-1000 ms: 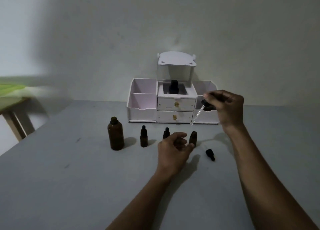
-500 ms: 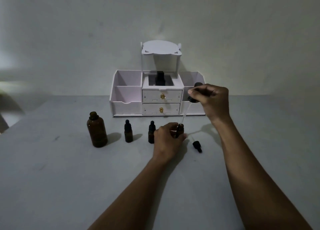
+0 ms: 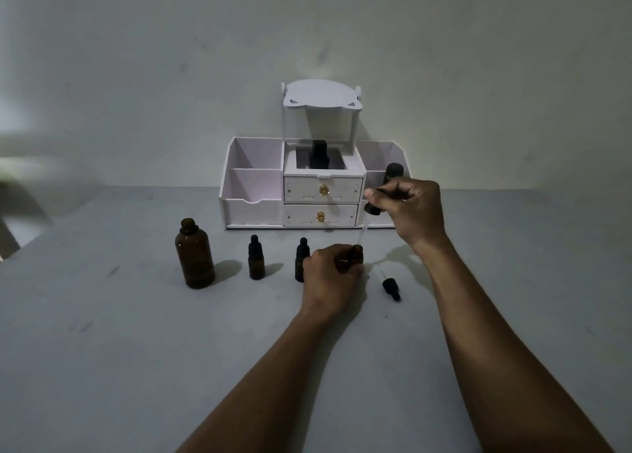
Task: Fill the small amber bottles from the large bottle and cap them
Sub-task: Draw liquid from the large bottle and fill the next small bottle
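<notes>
Amber glass, likely light and fragile: left hand (image 3: 330, 275) is clasping the small bottle (image 3: 356, 251) by its body; right hand (image 3: 413, 210) is pinching the dropper (image 3: 371, 209) above it.

Wall (image 3: 478, 59): plain, pale grey-white, with faint scuffs and smudges. Lighting: dim throughout, with one brighter patch (image 3: 13, 138) on the wall at far left.

Table (image 3: 102, 367): flat grey top with a few dark marks, running back to the wall.

White desk organiser (image 3: 253, 210): stands at the far edge of the table against the wall. It has open compartments on either side, two small drawers (image 3: 323, 189) stacked at centre, each with a gold-coloured knob, and a raised panel (image 3: 319, 97) on two uprights above.

Far left, beyond the table edge: a blurred shape (image 3: 8, 237), not identifiable.
</notes>
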A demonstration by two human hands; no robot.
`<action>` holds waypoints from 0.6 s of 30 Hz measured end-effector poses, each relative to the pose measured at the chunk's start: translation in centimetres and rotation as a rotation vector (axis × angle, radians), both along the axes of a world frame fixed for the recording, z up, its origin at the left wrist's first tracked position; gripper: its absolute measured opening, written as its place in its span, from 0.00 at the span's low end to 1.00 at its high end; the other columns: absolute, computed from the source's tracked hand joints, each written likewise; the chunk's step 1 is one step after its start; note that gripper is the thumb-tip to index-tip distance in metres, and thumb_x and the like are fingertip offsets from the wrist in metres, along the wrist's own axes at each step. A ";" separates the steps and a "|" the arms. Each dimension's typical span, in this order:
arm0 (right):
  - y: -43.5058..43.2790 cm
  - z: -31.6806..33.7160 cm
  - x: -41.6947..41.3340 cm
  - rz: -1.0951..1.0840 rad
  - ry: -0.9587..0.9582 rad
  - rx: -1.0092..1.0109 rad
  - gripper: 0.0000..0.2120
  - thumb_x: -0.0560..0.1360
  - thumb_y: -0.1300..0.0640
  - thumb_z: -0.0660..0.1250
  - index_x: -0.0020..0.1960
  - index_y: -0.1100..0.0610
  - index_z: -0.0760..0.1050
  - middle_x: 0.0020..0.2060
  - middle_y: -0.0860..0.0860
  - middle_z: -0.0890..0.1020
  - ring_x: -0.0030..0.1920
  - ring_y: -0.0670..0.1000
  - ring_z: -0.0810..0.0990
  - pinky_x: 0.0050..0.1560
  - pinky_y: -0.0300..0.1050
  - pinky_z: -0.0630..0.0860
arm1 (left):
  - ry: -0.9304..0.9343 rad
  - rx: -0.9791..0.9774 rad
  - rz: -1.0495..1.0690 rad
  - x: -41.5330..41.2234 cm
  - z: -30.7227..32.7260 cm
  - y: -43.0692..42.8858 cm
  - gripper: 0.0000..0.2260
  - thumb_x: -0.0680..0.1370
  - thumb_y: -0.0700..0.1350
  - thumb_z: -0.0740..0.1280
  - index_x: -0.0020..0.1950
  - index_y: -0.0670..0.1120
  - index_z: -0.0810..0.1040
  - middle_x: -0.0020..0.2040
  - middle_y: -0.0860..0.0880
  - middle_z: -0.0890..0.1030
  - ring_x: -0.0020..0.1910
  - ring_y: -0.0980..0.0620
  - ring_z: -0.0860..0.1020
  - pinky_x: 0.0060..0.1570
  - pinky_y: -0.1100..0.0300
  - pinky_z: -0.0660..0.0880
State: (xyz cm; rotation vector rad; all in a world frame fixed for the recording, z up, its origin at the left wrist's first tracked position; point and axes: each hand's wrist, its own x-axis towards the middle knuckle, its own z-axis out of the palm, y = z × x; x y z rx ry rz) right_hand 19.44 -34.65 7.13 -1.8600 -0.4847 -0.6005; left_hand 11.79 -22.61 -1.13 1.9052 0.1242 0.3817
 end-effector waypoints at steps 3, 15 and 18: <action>0.0 0.0 -0.1 -0.003 -0.008 -0.003 0.03 0.71 0.59 0.77 0.42 0.58 0.85 0.33 0.42 0.82 0.33 0.34 0.80 0.38 0.24 0.73 | -0.005 0.005 0.005 0.0 -0.1 0.1 0.16 0.77 0.38 0.71 0.65 0.43 0.79 0.58 0.48 0.83 0.42 0.66 0.76 0.32 0.84 0.66; -0.1 0.4 -0.7 0.031 -0.038 0.001 0.08 0.70 0.55 0.78 0.46 0.59 0.86 0.39 0.51 0.87 0.41 0.49 0.86 0.49 0.45 0.84 | -0.007 -0.010 0.026 -0.7 0.2 0.0 0.20 0.75 0.42 0.74 0.67 0.46 0.77 0.59 0.49 0.83 0.47 0.61 0.80 0.42 0.77 0.72; -0.3 1.8 -1.5 0.074 -0.082 0.099 0.07 0.71 0.57 0.77 0.46 0.61 0.85 0.37 0.52 0.87 0.38 0.52 0.86 0.46 0.51 0.84 | -0.009 0.034 0.007 -1.4 0.4 0.5 0.27 0.74 0.46 0.75 0.72 0.48 0.73 0.66 0.49 0.78 0.55 0.55 0.79 0.57 0.62 0.77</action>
